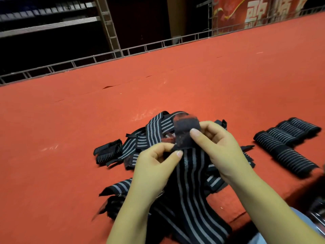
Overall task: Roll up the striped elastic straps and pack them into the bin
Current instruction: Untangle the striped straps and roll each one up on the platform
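On red felt table (70,120), left hand (154,166) and right hand (219,147) pinching striped strap (191,173) above loose pile (140,143); rolled straps (288,145) right; banner (255,13) writing illegible.

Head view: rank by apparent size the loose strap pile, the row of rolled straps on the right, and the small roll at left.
1. Loose strap pile
2. Row of rolled straps
3. Small roll

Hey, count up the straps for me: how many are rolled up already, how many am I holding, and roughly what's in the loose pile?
Rolled straps, right group: 4
Rolled straps, left of pile: 2
Strap held in both hands: 1
Loose pile: tangled, cannot count
Total countable: 7
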A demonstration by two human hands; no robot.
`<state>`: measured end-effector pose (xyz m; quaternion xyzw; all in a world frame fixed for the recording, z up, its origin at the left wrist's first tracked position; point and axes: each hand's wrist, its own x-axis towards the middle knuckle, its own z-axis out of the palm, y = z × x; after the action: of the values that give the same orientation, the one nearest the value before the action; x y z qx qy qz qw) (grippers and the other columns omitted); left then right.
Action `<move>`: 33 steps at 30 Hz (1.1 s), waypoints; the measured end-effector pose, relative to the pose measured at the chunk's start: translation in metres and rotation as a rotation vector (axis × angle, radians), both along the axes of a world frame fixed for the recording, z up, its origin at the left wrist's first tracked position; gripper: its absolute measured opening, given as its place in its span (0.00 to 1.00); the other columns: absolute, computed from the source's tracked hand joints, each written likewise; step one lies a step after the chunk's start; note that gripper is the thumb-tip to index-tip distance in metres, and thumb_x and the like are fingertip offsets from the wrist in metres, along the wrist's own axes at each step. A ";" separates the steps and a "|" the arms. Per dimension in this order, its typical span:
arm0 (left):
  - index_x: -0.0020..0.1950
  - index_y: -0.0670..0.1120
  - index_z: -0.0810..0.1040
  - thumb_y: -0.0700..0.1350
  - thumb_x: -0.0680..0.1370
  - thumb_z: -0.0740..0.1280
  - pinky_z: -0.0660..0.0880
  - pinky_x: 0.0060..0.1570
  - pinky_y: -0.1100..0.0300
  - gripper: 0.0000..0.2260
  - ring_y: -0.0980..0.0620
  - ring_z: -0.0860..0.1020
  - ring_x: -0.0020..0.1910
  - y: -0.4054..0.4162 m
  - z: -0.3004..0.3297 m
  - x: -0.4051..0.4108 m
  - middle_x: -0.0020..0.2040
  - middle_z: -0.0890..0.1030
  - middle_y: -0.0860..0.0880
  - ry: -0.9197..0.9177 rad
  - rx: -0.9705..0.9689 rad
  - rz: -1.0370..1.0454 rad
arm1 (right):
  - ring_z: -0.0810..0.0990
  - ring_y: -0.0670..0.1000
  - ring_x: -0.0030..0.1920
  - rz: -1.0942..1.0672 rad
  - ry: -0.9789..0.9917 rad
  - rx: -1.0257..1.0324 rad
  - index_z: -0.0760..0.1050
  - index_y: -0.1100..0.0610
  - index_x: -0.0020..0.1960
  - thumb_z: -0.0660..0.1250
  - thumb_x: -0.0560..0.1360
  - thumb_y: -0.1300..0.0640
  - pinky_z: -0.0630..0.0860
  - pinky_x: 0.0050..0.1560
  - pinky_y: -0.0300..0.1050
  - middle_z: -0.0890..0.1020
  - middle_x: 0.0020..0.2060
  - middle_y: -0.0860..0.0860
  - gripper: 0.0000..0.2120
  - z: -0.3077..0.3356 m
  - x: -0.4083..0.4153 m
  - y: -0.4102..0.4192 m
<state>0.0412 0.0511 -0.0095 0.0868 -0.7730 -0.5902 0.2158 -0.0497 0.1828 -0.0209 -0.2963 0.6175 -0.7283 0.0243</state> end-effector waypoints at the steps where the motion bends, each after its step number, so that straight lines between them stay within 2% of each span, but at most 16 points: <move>1: 0.43 0.46 0.85 0.38 0.76 0.71 0.79 0.41 0.62 0.05 0.53 0.84 0.41 0.001 -0.001 0.000 0.41 0.86 0.49 -0.013 -0.010 -0.003 | 0.82 0.50 0.44 -0.020 0.016 0.002 0.81 0.50 0.45 0.69 0.71 0.53 0.78 0.48 0.47 0.84 0.42 0.50 0.04 0.001 0.000 -0.001; 4: 0.44 0.48 0.85 0.39 0.75 0.72 0.78 0.42 0.67 0.05 0.57 0.84 0.43 0.002 -0.004 -0.002 0.42 0.86 0.54 -0.022 0.040 0.077 | 0.79 0.64 0.48 -0.117 0.057 0.019 0.79 0.52 0.46 0.71 0.69 0.51 0.77 0.51 0.62 0.81 0.45 0.61 0.07 0.003 -0.001 -0.003; 6: 0.46 0.52 0.85 0.41 0.76 0.72 0.77 0.43 0.69 0.06 0.61 0.83 0.44 -0.002 -0.007 -0.005 0.43 0.86 0.58 -0.007 0.061 0.171 | 0.77 0.66 0.49 -0.232 0.081 0.010 0.76 0.56 0.47 0.70 0.69 0.49 0.75 0.52 0.66 0.78 0.47 0.66 0.13 0.002 -0.003 0.000; 11: 0.53 0.55 0.84 0.44 0.81 0.65 0.76 0.54 0.61 0.09 0.62 0.81 0.52 -0.006 -0.009 -0.008 0.50 0.85 0.61 0.108 0.049 0.340 | 0.77 0.63 0.45 -0.417 0.111 -0.013 0.73 0.61 0.47 0.68 0.70 0.50 0.75 0.49 0.60 0.77 0.45 0.65 0.15 0.005 -0.006 0.006; 14: 0.55 0.54 0.83 0.43 0.82 0.64 0.74 0.49 0.65 0.10 0.68 0.80 0.44 -0.016 -0.007 -0.009 0.47 0.83 0.61 0.162 0.089 0.453 | 0.75 0.55 0.41 -0.483 0.087 -0.078 0.73 0.60 0.46 0.69 0.70 0.51 0.75 0.48 0.59 0.77 0.45 0.66 0.14 0.011 -0.011 0.015; 16: 0.53 0.54 0.83 0.42 0.82 0.64 0.76 0.49 0.61 0.10 0.65 0.80 0.42 -0.029 -0.008 -0.008 0.45 0.83 0.59 0.175 0.123 0.516 | 0.74 0.55 0.41 -0.535 0.063 -0.094 0.72 0.62 0.46 0.68 0.68 0.49 0.74 0.49 0.61 0.76 0.46 0.67 0.17 0.010 -0.019 0.024; 18: 0.53 0.55 0.83 0.42 0.81 0.65 0.78 0.57 0.50 0.10 0.53 0.82 0.52 -0.035 -0.008 -0.009 0.51 0.84 0.53 0.140 0.135 0.483 | 0.76 0.61 0.42 -0.557 0.056 -0.059 0.71 0.64 0.47 0.68 0.67 0.47 0.74 0.50 0.63 0.76 0.46 0.68 0.20 0.006 -0.024 0.026; 19: 0.54 0.55 0.84 0.43 0.80 0.66 0.78 0.58 0.48 0.09 0.49 0.82 0.54 -0.033 -0.008 -0.009 0.53 0.85 0.53 0.113 0.125 0.436 | 0.76 0.63 0.42 -0.549 0.052 -0.023 0.71 0.64 0.47 0.68 0.67 0.47 0.74 0.49 0.63 0.76 0.45 0.68 0.21 0.004 -0.025 0.024; 21: 0.54 0.56 0.83 0.45 0.79 0.67 0.78 0.55 0.51 0.08 0.55 0.82 0.50 -0.022 -0.006 -0.009 0.52 0.85 0.56 0.074 0.088 0.325 | 0.75 0.59 0.40 -0.516 0.059 0.041 0.71 0.63 0.44 0.69 0.69 0.51 0.74 0.46 0.55 0.77 0.40 0.65 0.16 0.001 -0.020 0.013; 22: 0.54 0.56 0.83 0.46 0.79 0.68 0.78 0.54 0.54 0.07 0.58 0.81 0.48 -0.015 -0.005 -0.009 0.50 0.85 0.57 0.064 0.076 0.269 | 0.73 0.50 0.36 -0.507 0.073 0.066 0.70 0.60 0.40 0.70 0.71 0.55 0.72 0.42 0.47 0.75 0.35 0.60 0.12 0.001 -0.015 0.006; 23: 0.53 0.57 0.83 0.48 0.78 0.68 0.78 0.55 0.55 0.07 0.61 0.81 0.49 -0.008 -0.003 -0.009 0.50 0.85 0.59 0.056 0.064 0.214 | 0.68 0.42 0.32 -0.499 0.093 0.088 0.67 0.56 0.37 0.71 0.72 0.59 0.69 0.38 0.38 0.71 0.31 0.53 0.12 0.002 -0.010 -0.001; 24: 0.52 0.58 0.83 0.49 0.78 0.69 0.77 0.57 0.56 0.06 0.64 0.81 0.51 -0.002 -0.001 -0.010 0.51 0.84 0.61 0.052 0.051 0.170 | 0.67 0.40 0.31 -0.485 0.118 0.114 0.64 0.52 0.36 0.71 0.72 0.61 0.66 0.35 0.33 0.68 0.30 0.47 0.16 0.004 -0.003 -0.007; 26: 0.51 0.60 0.82 0.53 0.76 0.71 0.77 0.61 0.55 0.05 0.65 0.80 0.54 0.005 -0.001 -0.013 0.52 0.84 0.62 0.067 0.011 0.121 | 0.68 0.40 0.30 -0.408 0.134 0.144 0.64 0.50 0.35 0.71 0.72 0.62 0.65 0.34 0.31 0.68 0.30 0.44 0.17 0.007 0.007 -0.018; 29: 0.52 0.61 0.82 0.61 0.70 0.71 0.76 0.60 0.55 0.12 0.62 0.81 0.56 0.006 -0.003 -0.014 0.53 0.85 0.59 0.096 0.006 0.055 | 0.73 0.42 0.35 -0.205 0.140 0.216 0.73 0.52 0.42 0.73 0.70 0.60 0.70 0.37 0.33 0.77 0.38 0.49 0.09 0.014 0.012 -0.024; 31: 0.53 0.58 0.83 0.58 0.74 0.69 0.77 0.58 0.54 0.11 0.57 0.83 0.54 0.004 -0.002 -0.012 0.51 0.86 0.56 0.114 0.004 0.005 | 0.77 0.45 0.41 -0.016 0.126 0.265 0.75 0.53 0.47 0.74 0.69 0.64 0.76 0.43 0.36 0.78 0.46 0.54 0.12 0.016 0.009 -0.021; 33: 0.54 0.53 0.84 0.50 0.81 0.66 0.78 0.55 0.54 0.07 0.54 0.83 0.51 0.000 -0.002 -0.010 0.48 0.86 0.55 0.138 -0.011 0.003 | 0.79 0.44 0.44 0.178 0.083 0.251 0.76 0.51 0.49 0.74 0.69 0.68 0.78 0.47 0.38 0.78 0.50 0.55 0.16 0.018 0.005 -0.013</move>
<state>0.0311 0.0508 -0.0120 0.0457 -0.7595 -0.5901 0.2700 -0.0443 0.1698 -0.0032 -0.3746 0.6753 -0.6274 0.1002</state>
